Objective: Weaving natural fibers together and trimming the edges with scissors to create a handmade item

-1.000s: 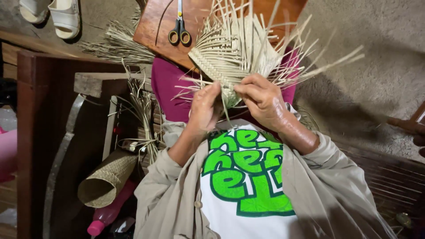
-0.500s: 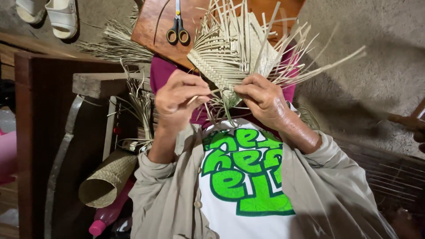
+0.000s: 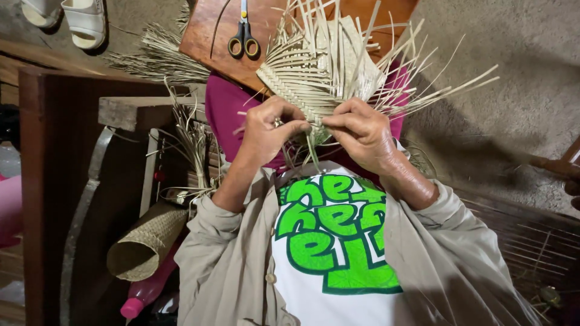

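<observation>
Grey concrete floor (image 3: 513, 72) lay beyond one wooden board (image 3: 208, 42), which carried one pair of scissors (image 3: 243, 37) just beyond the left hand (image 3: 266, 130). Two white sandals (image 3: 66, 18) sat far off to that hand's left. One half-woven palm-strip mat (image 3: 320, 72) rose just above both hands. The left hand was closed, pinching strips at the mat's near edge; half a second before it was drawn away leftward. The right hand (image 3: 359, 133) pinched the same edge, fingers curled.

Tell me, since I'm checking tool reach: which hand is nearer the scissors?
Left. The left hand grips the woven straw piece almost directly below the scissors; the right hand holds it farther off to the side.
</observation>
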